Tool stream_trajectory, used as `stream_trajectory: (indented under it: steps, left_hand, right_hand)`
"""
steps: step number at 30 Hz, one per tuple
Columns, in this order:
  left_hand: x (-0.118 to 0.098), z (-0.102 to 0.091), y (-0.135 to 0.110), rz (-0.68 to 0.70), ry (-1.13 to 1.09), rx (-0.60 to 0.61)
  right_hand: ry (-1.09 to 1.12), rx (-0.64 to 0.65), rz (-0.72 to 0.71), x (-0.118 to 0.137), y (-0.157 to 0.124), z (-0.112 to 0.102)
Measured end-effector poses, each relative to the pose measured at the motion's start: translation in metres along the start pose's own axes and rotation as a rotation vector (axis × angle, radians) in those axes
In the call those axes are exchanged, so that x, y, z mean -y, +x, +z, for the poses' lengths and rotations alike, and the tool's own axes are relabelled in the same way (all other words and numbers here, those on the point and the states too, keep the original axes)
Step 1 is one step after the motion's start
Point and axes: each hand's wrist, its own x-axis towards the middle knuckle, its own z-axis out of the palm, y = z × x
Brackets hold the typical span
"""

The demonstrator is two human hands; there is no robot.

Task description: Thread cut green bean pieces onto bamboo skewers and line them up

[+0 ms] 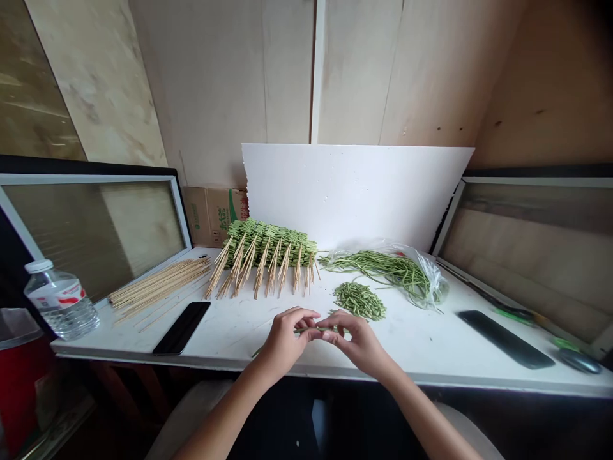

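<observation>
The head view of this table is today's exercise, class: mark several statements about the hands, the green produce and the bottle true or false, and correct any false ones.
1. The left hand and right hand both hold a green stalk. True.
2. The loose skewers lie right of the skewered green pieces. False: they lie to the left.
3. A water bottle stands near the table's left end. True.
4. The water bottle has no cap. False: a white cap is on it.
5. The heap of short green pieces is inside the clear plastic bag. False: it lies on the table, outside the bag.
</observation>
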Motion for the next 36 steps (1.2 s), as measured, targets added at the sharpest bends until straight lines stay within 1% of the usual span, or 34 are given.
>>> stream_trajectory:
  steps: [2,6,9,12,18,20,23,27,30,31,32,36]
  left_hand:
    - [-0.002,-0.001,0.0,0.021,0.012,0.007]
    - [-0.007,-0.006,0.001,0.041,0.035,0.048]
    - [-0.011,-0.007,0.001,0.083,0.085,0.044]
    - [-0.014,-0.006,0.0,0.119,0.118,0.057]
    - [-0.017,-0.003,-0.005,0.167,0.174,0.128]
    - [-0.018,-0.001,-0.008,0.187,0.212,0.154]
    - [-0.016,0.004,-0.011,0.2,0.244,0.175]
    - [-0.007,0.006,-0.011,0.193,0.266,0.217]
    - [0.001,0.0,-0.007,0.16,0.312,0.232]
    - [0.003,-0.003,-0.004,0.143,0.322,0.228]
    - [0.005,-0.007,-0.002,0.125,0.324,0.216]
    - [0.005,-0.016,0.003,0.084,0.297,0.126]
  right_hand:
    - [0.009,-0.049,0.002,0.002,0.0,0.004]
    - [0.01,-0.143,0.033,-0.005,0.0,0.001]
    - [-0.066,-0.16,-0.015,-0.002,-0.001,0.001]
    - [-0.098,-0.162,-0.079,0.007,-0.003,0.004]
    - [-0.108,-0.116,-0.173,0.017,-0.005,0.006]
    - [-0.086,-0.103,-0.177,0.016,-0.005,0.007]
    - [-0.034,-0.065,-0.146,0.016,-0.006,0.007]
    - [-0.016,0.028,-0.131,0.016,-0.005,0.003]
    - [-0.036,0.12,-0.128,0.012,-0.003,-0.004]
    - [-0.049,0.115,-0.119,0.008,-0.003,-0.008]
    - [-0.072,0.084,-0.105,0.002,-0.002,-0.011]
    - [-0.273,-0.142,-0.007,-0.037,0.002,-0.024]
